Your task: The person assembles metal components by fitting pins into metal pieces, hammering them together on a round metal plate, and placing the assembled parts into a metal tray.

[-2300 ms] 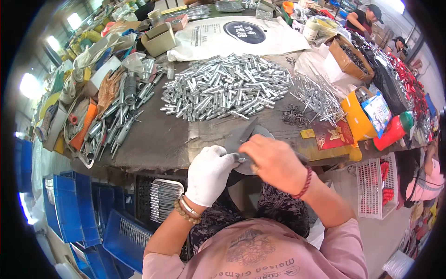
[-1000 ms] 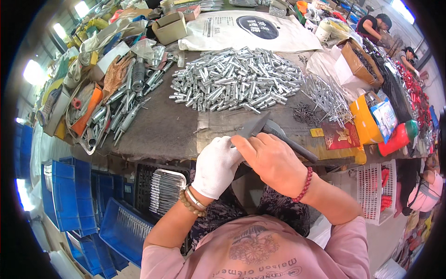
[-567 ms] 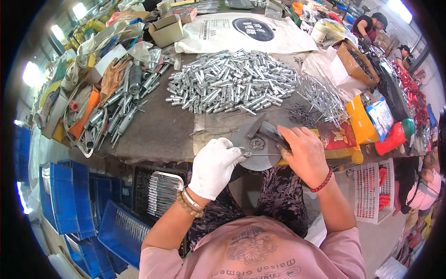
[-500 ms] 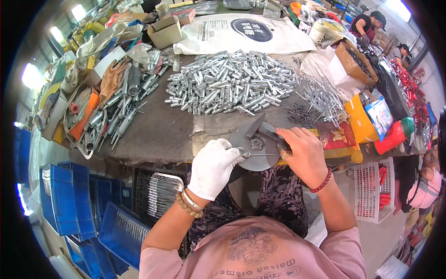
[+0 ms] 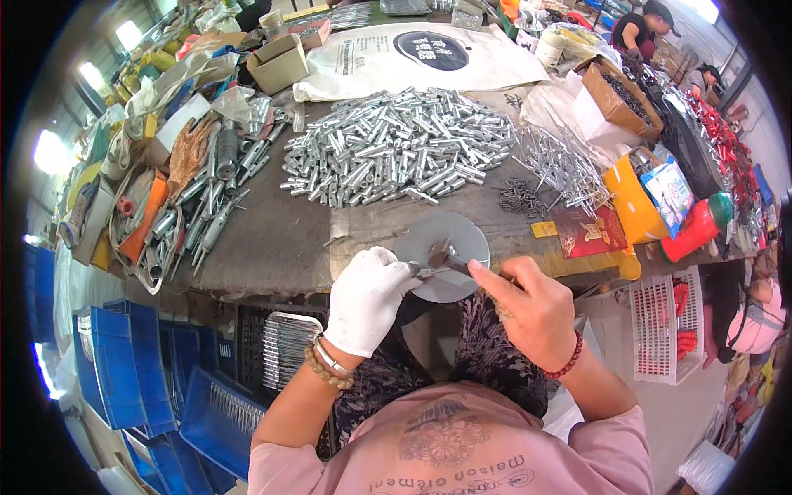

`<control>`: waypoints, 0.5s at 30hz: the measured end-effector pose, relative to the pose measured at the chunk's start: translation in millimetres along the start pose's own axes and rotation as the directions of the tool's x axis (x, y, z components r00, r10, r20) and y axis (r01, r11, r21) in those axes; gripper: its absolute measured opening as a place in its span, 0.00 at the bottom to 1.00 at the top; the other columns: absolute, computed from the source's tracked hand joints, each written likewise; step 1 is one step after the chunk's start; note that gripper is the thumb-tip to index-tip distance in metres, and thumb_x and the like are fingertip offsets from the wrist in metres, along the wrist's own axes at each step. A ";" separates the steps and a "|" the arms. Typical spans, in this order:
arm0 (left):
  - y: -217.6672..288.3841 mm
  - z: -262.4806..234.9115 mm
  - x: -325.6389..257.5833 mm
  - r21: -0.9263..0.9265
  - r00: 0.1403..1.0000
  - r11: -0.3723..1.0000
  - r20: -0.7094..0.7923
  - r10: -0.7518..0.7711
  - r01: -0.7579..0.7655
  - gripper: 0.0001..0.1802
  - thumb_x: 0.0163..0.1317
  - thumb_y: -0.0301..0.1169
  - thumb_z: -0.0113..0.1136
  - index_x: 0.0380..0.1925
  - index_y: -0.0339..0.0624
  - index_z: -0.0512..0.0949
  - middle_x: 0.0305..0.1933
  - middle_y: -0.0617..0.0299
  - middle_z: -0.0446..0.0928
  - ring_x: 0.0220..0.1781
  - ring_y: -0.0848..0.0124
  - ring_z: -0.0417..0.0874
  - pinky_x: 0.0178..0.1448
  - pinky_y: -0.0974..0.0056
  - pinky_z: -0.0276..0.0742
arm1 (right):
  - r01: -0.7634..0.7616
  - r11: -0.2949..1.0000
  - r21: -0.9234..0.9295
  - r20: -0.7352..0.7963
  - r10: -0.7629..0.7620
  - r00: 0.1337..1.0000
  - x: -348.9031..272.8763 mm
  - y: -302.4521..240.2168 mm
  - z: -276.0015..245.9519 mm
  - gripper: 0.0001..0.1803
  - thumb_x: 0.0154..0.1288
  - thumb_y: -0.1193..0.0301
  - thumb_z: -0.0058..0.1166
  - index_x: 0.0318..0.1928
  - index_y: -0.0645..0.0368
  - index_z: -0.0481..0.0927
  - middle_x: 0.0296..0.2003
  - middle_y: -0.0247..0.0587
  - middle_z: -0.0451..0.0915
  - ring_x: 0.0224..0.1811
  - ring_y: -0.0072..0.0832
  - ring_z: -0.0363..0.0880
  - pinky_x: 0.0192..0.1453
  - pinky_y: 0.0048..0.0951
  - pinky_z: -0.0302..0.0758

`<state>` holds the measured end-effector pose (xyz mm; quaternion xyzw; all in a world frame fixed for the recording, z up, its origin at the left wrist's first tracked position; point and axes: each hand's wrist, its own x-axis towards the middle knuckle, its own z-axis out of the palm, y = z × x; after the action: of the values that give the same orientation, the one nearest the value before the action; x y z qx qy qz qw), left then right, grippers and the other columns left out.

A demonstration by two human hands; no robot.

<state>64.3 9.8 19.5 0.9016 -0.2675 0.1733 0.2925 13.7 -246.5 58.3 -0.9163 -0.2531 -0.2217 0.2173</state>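
Metalworking workshop, I judge: metal tubes (image 5: 396, 153) heaped on the stained counter (image 5: 264, 239), a hammer (image 5: 441, 252), blue bins (image 5: 128, 355) below, a co-worker (image 5: 634, 37) at far right.

"Where could a hand slip through?"
"Over the bare table (image 5: 268, 239), between the tools (image 5: 216, 194) and the left hand (image 5: 367, 299)."
"Straight ahead?"
"A narrow strip beyond the disc (image 5: 462, 231), then the heaped tubes (image 5: 400, 148) block the way."
"Over the disc?"
"Its far part is open; the hammer (image 5: 448, 257) bars the middle, the right hand (image 5: 535, 312) the right side."
"Farther right?"
"Tighter: pins (image 5: 520, 198), rods (image 5: 569, 173) and a red packet (image 5: 590, 231) lie there."
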 end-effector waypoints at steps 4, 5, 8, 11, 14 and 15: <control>-0.7 -0.7 -1.2 -0.047 1.000 0.999 -0.025 0.003 -0.004 0.09 0.56 0.32 0.75 0.37 0.49 0.88 0.36 0.61 0.80 0.40 0.57 0.82 0.45 0.55 0.80 | 0.017 1.000 0.016 -0.171 -0.014 0.985 0.9 -6.5 -3.5 0.34 0.56 0.82 0.64 0.65 0.47 0.87 0.37 0.38 0.75 0.31 0.34 0.81 0.34 0.34 0.79; 0.9 -1.5 -1.0 -0.037 1.000 0.999 -0.017 -0.001 0.001 0.10 0.56 0.30 0.76 0.38 0.48 0.89 0.36 0.60 0.80 0.40 0.57 0.82 0.45 0.55 0.80 | 0.028 1.000 0.008 -0.203 -0.026 0.979 -0.9 -7.8 -3.9 0.33 0.56 0.81 0.64 0.65 0.47 0.87 0.37 0.37 0.75 0.30 0.35 0.81 0.35 0.34 0.79; 1.7 -0.2 -0.3 -0.023 1.000 1.000 0.000 -0.006 0.005 0.11 0.55 0.28 0.76 0.40 0.47 0.90 0.35 0.59 0.80 0.41 0.57 0.83 0.46 0.56 0.80 | -0.004 1.000 0.029 -0.001 0.004 1.000 -10.7 0.2 10.3 0.36 0.54 0.83 0.66 0.66 0.46 0.86 0.38 0.38 0.76 0.31 0.35 0.81 0.35 0.35 0.79; 1.5 -1.0 1.1 -0.019 1.000 1.000 -0.001 -0.012 0.012 0.11 0.55 0.30 0.76 0.40 0.48 0.90 0.35 0.60 0.81 0.41 0.58 0.84 0.46 0.56 0.80 | -0.075 0.990 0.120 0.000 0.075 0.997 2.4 7.2 7.0 0.36 0.55 0.82 0.65 0.67 0.46 0.84 0.40 0.40 0.77 0.34 0.38 0.83 0.37 0.38 0.79; -0.4 -2.3 1.5 -0.012 1.000 1.000 -0.013 -0.001 0.001 0.10 0.56 0.33 0.76 0.39 0.51 0.91 0.35 0.61 0.80 0.41 0.59 0.83 0.45 0.57 0.80 | -0.208 0.953 0.220 0.056 0.200 0.978 19.6 20.8 7.1 0.30 0.57 0.81 0.64 0.62 0.48 0.87 0.41 0.40 0.78 0.39 0.41 0.83 0.43 0.40 0.80; -1.9 -2.7 1.9 -0.001 1.000 1.000 -0.014 0.006 -0.006 0.09 0.56 0.35 0.76 0.38 0.53 0.91 0.34 0.62 0.80 0.40 0.60 0.83 0.44 0.57 0.80 | -0.128 0.981 0.144 0.068 0.119 0.991 23.3 29.3 10.4 0.28 0.57 0.80 0.65 0.60 0.49 0.87 0.41 0.39 0.78 0.42 0.41 0.82 0.45 0.40 0.80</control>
<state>66.5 12.0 21.6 0.8994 -0.2681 0.1804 0.2943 51.2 -255.4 53.6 -0.9177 -0.2178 -0.1613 0.2904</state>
